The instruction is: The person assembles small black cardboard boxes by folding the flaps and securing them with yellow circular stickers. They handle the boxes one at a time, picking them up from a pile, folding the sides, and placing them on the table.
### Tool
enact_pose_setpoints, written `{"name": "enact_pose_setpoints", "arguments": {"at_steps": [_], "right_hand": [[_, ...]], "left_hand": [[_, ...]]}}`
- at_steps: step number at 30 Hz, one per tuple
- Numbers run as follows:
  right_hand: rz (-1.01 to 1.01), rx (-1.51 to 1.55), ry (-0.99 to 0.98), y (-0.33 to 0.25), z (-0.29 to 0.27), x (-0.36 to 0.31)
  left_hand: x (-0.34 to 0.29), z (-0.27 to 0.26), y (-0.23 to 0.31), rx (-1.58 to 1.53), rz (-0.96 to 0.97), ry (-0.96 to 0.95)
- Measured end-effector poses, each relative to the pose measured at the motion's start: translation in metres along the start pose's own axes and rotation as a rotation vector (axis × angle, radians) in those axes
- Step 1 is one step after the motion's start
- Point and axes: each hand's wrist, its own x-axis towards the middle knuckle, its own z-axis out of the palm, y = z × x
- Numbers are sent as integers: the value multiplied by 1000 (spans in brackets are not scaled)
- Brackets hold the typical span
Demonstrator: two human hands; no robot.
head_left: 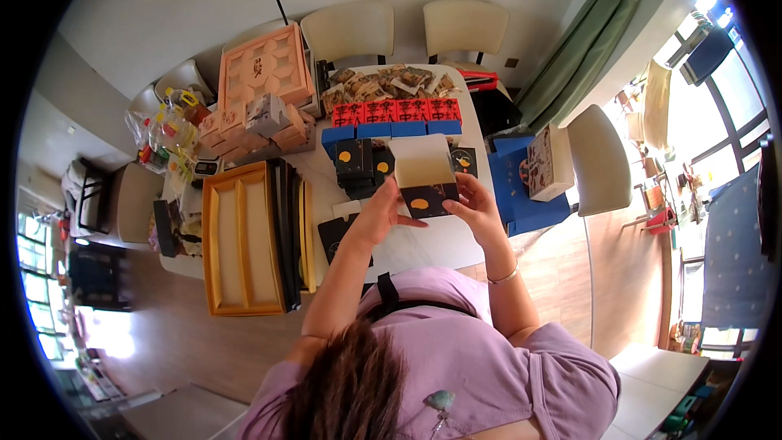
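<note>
From where I'm standing, the white desk (pixel 432 248) is carrying a gold tray (pixel 242 236) toward the left. Above its nearer part, an open black box (pixel 430 200) is facing mouth upward, its pale flap rising on the far side, its longer front edge running left to right. The left hand (pixel 376 216) and right hand (pixel 474 200) are holding opposite sides, each grip partly curled around the box.

Underside of held black box (pixel 432 195) hidden

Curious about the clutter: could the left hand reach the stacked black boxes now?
Probably: the stacked black boxes stand just beyond the left hand, nothing evident between, though it's busy at the open box.
</note>
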Motion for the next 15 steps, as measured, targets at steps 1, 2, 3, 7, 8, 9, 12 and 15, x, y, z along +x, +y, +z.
{"name": "enact_pose_setpoints", "arguments": {"at_steps": [1,2,3,7,8,9,12,15], "right_hand": [[-3,3,-20,0,0,-1],[-6,7,-40,0,1,-2],[11,13,-46,0,1,-3],[18,-30,-67,5,0,-5],[5,-59,-74,6,0,-5],[7,-42,-97,5,-2,-7],[35,66,-118,-2,-5,-4],[117,165,-33,-13,3,2]], "left_hand": [[0,-1,2,-123,-70,-5],[1,-2,3,-245,-140,-10],[1,-3,1,-210,-165,23],[3,-8,-6,-103,-216,116],[3,-9,-7,-87,-215,130],[3,-9,-7,-51,-220,149],[4,-7,-5,54,-228,180],[5,-10,-11,151,-227,182]]}}
